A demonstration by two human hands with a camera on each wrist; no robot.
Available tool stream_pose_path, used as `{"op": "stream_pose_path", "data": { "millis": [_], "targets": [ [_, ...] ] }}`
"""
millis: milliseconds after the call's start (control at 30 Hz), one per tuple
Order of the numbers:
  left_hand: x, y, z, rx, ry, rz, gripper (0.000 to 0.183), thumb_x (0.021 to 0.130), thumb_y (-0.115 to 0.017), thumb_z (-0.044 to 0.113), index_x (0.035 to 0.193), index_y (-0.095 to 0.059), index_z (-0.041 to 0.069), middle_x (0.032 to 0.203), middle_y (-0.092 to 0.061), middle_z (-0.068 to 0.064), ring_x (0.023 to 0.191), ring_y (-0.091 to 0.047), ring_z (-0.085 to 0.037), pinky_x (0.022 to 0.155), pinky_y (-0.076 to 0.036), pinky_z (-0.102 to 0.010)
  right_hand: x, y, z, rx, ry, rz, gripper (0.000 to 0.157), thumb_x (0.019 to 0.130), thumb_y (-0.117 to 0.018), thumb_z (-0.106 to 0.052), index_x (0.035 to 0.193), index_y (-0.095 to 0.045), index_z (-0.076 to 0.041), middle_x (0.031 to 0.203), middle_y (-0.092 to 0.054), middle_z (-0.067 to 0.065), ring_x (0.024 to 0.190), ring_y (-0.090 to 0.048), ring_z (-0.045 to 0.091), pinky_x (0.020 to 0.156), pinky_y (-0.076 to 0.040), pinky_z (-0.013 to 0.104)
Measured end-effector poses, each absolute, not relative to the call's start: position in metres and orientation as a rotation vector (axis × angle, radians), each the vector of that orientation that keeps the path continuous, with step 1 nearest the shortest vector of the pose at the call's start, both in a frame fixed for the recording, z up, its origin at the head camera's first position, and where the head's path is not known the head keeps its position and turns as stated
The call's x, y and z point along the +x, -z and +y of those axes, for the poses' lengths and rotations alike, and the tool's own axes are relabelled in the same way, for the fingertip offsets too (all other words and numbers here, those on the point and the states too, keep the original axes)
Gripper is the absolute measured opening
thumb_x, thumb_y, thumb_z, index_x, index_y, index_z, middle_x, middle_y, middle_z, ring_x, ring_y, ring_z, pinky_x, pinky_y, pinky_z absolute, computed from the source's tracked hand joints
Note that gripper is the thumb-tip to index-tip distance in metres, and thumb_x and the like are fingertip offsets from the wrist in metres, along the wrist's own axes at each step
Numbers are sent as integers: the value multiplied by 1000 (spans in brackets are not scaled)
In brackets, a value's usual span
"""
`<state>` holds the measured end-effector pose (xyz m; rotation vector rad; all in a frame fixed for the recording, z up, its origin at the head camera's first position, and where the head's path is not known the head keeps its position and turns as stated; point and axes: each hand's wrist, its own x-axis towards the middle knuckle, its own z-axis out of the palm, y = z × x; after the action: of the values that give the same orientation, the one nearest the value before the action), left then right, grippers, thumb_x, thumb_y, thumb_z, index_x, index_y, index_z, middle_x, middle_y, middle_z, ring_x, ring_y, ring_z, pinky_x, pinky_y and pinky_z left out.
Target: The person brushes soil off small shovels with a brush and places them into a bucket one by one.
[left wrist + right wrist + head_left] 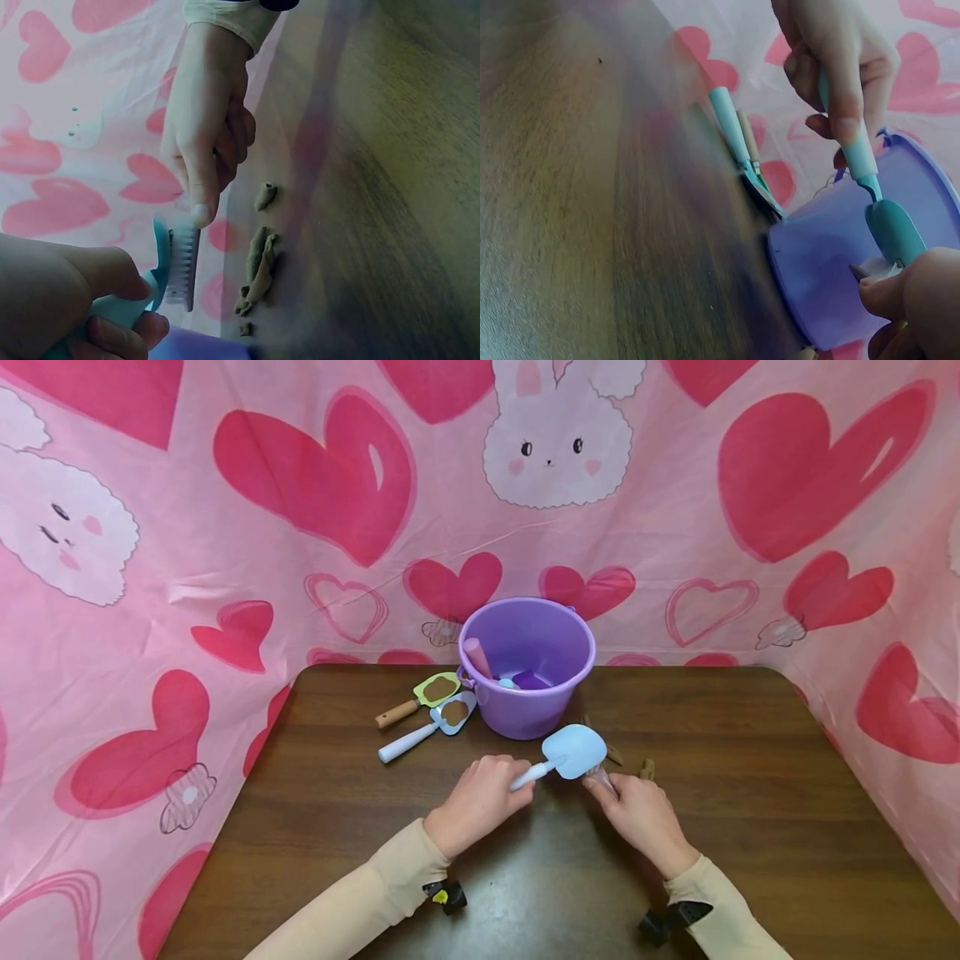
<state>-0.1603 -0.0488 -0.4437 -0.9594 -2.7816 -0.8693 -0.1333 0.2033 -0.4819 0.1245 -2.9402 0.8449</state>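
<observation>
My left hand point(483, 802) grips the white handle of a small light blue trowel point(574, 752), its blade raised over the table in front of the bucket. In my right hand point(648, 818) is a pale, see-through brush point(182, 262), pinched with the thumb along its back. Its short bristles face the trowel blade and sit right at its surface in the left wrist view. Curled brown clay-like scraps point(614, 754) lie on the table behind my right hand, with a smaller piece point(647, 769) to their right.
A purple bucket point(525, 714) stands at the back, a pink handle point(476, 657) and other things inside. Left of it lie a green trowel with a wooden handle point(397, 714) and a blue-white trowel point(408, 742), both with brown material on their blades. A heart-print cloth point(442, 468) hangs behind.
</observation>
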Motion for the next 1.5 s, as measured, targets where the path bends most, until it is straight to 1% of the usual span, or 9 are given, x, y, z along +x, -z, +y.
{"op": "stream_pose_path", "data": {
  "millis": [167, 233, 367, 500, 800, 1033, 1133, 1233, 1500],
  "targets": [
    [-161, 442, -50, -966, 897, -2772, 25, 91, -74, 12, 73, -58, 16, 65, -44, 4, 56, -43, -10, 50, -36, -22, -136, 483, 205, 108, -843, -2926, 43, 99, -70, -32, 65, -52, -12, 58, -40, -3, 56, -41, 20, 55, -35, 36],
    [-162, 442, -51, -947, 932, -2766, 21, 91, -74, 11, 75, -61, 15, 65, -45, 4, 57, -43, -10, 50, -38, -22, -135, 484, 203, 115, -861, -2929, 42, 100, -69, -32, 66, -53, -12, 59, -40, -3, 56, -42, 19, 54, -35, 35],
    [-161, 443, -50, -915, 965, -2741, 10, 90, -75, 10, 83, -69, 12, 68, -49, 4, 58, -46, -9, 52, -40, -22, -133, 486, 194, 207, -852, -2930, 44, 100, -70, -35, 66, -49, -16, 59, -37, -6, 54, -40, 15, 52, -34, 32],
    [-161, 443, -47, -910, 907, -2726, 5, 90, -75, 11, 88, -71, 9, 70, -52, 3, 58, -48, -9, 52, -41, -24, -132, 485, 188, 283, -836, -2908, 46, 100, -70, -37, 65, -46, -19, 59, -35, -9, 52, -38, 11, 50, -32, 30],
    [-163, 440, -47, -935, 893, -2750, 18, 90, -75, 10, 77, -63, 13, 66, -46, 3, 56, -44, -11, 49, -38, -24, -135, 478, 199, 206, -889, -2899, 43, 100, -70, -36, 67, -51, -15, 60, -38, -7, 54, -39, 13, 52, -32, 31],
    [-164, 440, -52, -951, 945, -2797, 14, 92, -74, 10, 80, -66, 14, 67, -48, 4, 58, -44, -10, 51, -39, -22, -136, 477, 210, 132, -852, -2908, 44, 100, -70, -37, 66, -53, -13, 59, -40, -3, 57, -42, 20, 55, -35, 35],
    [-163, 440, -55, -949, 959, -2784, 13, 91, -74, 9, 81, -67, 14, 67, -48, 4, 58, -45, -10, 52, -40, -22, -136, 478, 211, 124, -817, -2921, 45, 100, -69, -37, 66, -53, -13, 58, -42, -1, 57, -44, 22, 55, -36, 37],
    [-163, 439, -55, -950, 967, -2761, 13, 90, -74, 8, 81, -67, 14, 67, -49, 4, 59, -45, -11, 52, -40, -23, -135, 479, 206, 145, -793, -2945, 46, 100, -69, -37, 65, -51, -14, 59, -41, -2, 57, -43, 21, 55, -36, 37],
    [-162, 439, -49, -941, 936, -2738, 10, 90, -75, 9, 83, -69, 11, 68, -50, 4, 57, -46, -10, 52, -40, -23, -132, 481, 188, 280, -813, -2937, 46, 100, -70, -39, 65, -47, -18, 59, -37, -8, 54, -40, 13, 50, -34, 32]
  ]
}}
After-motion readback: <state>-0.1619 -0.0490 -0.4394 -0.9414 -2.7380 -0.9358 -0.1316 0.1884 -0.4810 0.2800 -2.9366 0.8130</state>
